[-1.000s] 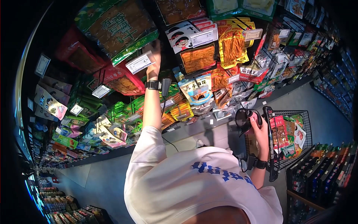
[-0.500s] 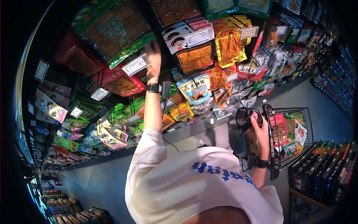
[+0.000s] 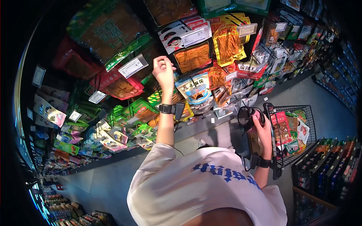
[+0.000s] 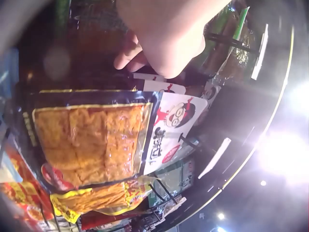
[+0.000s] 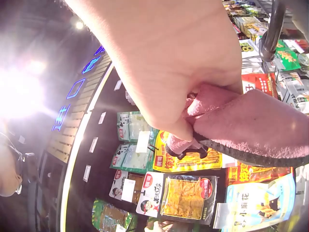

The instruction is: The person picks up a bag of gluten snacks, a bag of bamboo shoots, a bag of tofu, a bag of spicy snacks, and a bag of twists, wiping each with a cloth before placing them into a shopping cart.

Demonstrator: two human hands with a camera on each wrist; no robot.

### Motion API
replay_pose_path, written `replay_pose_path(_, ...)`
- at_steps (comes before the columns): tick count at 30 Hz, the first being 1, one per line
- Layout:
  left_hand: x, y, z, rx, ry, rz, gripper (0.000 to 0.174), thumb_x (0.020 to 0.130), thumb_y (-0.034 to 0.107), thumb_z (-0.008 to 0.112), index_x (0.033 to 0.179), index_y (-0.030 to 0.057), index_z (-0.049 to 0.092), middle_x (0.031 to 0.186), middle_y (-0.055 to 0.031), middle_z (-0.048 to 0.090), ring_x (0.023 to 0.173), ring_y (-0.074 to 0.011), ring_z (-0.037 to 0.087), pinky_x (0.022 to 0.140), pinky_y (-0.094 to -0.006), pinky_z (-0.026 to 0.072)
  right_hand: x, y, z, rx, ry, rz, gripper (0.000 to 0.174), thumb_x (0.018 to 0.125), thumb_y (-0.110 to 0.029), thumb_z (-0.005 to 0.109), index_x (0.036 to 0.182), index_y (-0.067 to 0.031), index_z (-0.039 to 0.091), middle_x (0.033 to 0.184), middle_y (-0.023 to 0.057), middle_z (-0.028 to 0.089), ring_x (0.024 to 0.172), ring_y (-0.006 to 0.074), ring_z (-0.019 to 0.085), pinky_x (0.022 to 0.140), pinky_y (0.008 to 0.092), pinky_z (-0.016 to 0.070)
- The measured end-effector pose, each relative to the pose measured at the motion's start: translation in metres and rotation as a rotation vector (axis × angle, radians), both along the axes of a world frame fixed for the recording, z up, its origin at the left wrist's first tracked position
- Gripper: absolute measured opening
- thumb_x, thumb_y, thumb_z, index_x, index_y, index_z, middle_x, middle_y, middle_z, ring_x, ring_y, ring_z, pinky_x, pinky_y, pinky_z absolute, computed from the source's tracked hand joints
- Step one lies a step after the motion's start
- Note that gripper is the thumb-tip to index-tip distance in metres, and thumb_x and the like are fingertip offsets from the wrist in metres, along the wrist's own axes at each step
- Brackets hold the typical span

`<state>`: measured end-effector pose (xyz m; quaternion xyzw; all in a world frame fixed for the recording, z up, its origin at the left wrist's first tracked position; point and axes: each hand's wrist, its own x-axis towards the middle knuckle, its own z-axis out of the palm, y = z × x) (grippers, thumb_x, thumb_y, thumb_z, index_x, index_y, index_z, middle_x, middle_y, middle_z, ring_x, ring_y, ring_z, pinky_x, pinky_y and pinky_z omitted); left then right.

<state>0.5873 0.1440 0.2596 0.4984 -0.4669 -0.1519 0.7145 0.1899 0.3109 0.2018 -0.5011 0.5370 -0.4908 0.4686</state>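
Note:
My left hand (image 3: 164, 71) is raised at the snack rack, its fingers loosely bent with nothing seen in them. Just right of it hangs a flat packet of orange-brown snack sheets (image 3: 193, 57), black-edged with a white cartoon header. In the left wrist view the fingers (image 4: 129, 54) are close to the header cards above this packet (image 4: 91, 145). My right hand (image 3: 263, 130) grips a dark, rounded object with pink plush lining (image 3: 247, 119), beside the cart handle. The right wrist view shows the pink plush (image 5: 256, 123) with its black edge; its exact kind I cannot tell.
A wire shopping cart (image 3: 311, 130) with several snack packets stands on the right. Large green-edged packets (image 3: 109, 35) hang upper left behind a price tag (image 3: 133, 66). A yellow packet (image 3: 229, 43) and a blue-white bag (image 3: 194, 89) hang nearby. Bottle racks (image 3: 328, 165) stand lower right.
My left hand has come out from behind the price tag by the large green-edged packet and moved right, toward the orange-brown snack packet. The right hand keeps its hold beside the cart.

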Motion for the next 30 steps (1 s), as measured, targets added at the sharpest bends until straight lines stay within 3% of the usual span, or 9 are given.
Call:
replay_pose_path(3,0.004,-0.014,-0.039,0.06,0.365,-0.141,0.015,0.098,0.012,0.062,0.106,0.0006,0.06,0.082,-0.0072,0.065,0.065,-0.0168,0.067,0.054,-0.0208,0.048,0.001,-0.002,0.001,0.0,-0.009,0.009,0.028,0.097,-0.019,0.066,0.118,0.0004,0.067,0.092,-0.0039,0.064,0.082,0.0037,0.054,0.074,0.0218,0.045)
replay_pose_path(7,0.038,-0.038,-0.077,0.037,1.127,-0.355,0.02,0.092,0.007,0.065,0.103,-0.0077,0.059,0.088,-0.0144,0.066,0.079,-0.024,0.068,0.063,-0.0266,0.0553,-0.002,-0.003,-0.006,0.0,-0.019,0.016,0.028,0.097,-0.019,0.066,0.118,0.0004,0.067,0.091,-0.0042,0.064,0.081,0.0034,0.053,0.073,0.0216,0.0443)
replay_pose_path(8,0.038,-0.048,-0.077,0.032,1.207,-0.222,0.018,0.091,0.005,0.064,0.101,-0.0089,0.059,0.096,-0.0175,0.065,0.087,-0.0259,0.067,0.066,-0.0268,0.0556,-0.002,-0.003,-0.007,-0.001,-0.024,0.015,0.028,0.097,-0.019,0.067,0.117,0.0003,0.067,0.09,-0.0046,0.063,0.08,0.0033,0.053,0.072,0.0216,0.0439)
replay_pose_path(10,0.059,-0.066,-0.085,0.07,1.636,-0.358,0.017,0.092,0.001,0.06,0.106,-0.0077,0.057,0.11,-0.0183,0.062,0.103,-0.0273,0.065,0.066,-0.0267,0.055,-0.002,-0.002,-0.006,0.0,-0.029,0.016,0.027,0.097,-0.019,0.067,0.117,0.0003,0.067,0.089,-0.0049,0.063,0.08,0.0032,0.052,0.071,0.0215,0.0435)
replay_pose_path(13,0.052,-0.069,-0.083,-0.022,1.506,-0.321,0.021,0.093,-0.002,0.058,0.114,-0.0056,0.055,0.122,-0.0154,0.058,0.116,-0.0273,0.061,0.065,-0.0263,0.0542,-0.001,-0.001,-0.003,-0.015,-0.013,0.026,0.026,0.097,-0.019,0.067,0.115,0.0002,0.067,0.088,-0.0053,0.062,0.078,0.0031,0.051,0.07,0.0217,0.0429)
replay_pose_path(16,0.056,-0.082,-0.09,-0.137,1.593,-0.341,0.027,0.094,-0.002,0.058,0.12,-0.0031,0.052,0.127,-0.0116,0.057,0.12,-0.0271,0.059,0.063,-0.0262,0.0531,-0.002,-0.001,-0.003,-0.007,-0.01,0.013,0.025,0.097,-0.018,0.067,0.114,0.0,0.068,0.088,-0.0053,0.062,0.078,0.0033,0.051,0.07,0.0216,0.0431)
replay_pose_path(21,0.077,-0.1,-0.122,-0.145,1.759,-0.651,0.016,0.094,-0.001,0.06,0.109,0.0001,0.062,0.109,-0.0099,0.066,0.104,-0.026,0.065,0.067,-0.0267,0.0609,-0.003,0.001,-0.002,-0.008,0.003,-0.006,0.025,0.097,-0.019,0.066,0.113,0.0004,0.067,0.09,-0.0041,0.064,0.08,0.0042,0.054,0.071,0.0221,0.0445)
replay_pose_path(24,0.066,-0.093,-0.118,-0.248,1.507,-0.412,0.018,0.093,-0.001,0.061,0.11,0.0014,0.062,0.112,-0.0087,0.066,0.1,-0.0252,0.065,0.068,-0.0272,0.0604,-0.002,0.003,0.0,-0.014,-0.014,-0.029,0.026,0.098,-0.019,0.066,0.114,0.0007,0.067,0.093,-0.0025,0.065,0.083,0.0049,0.056,0.074,0.0226,0.0459)
replay_pose_path(30,0.073,-0.095,-0.124,-0.212,1.509,-0.424,0.022,0.093,0.001,0.062,0.115,0.0026,0.063,0.115,-0.0058,0.065,0.102,-0.0211,0.063,0.072,-0.027,0.058,-0.003,0.003,0.001,0.02,-0.001,-0.013,0.029,0.098,-0.021,0.065,0.117,0.0011,0.066,0.097,-0.0004,0.067,0.087,0.0062,0.058,0.078,0.0231,0.0473)
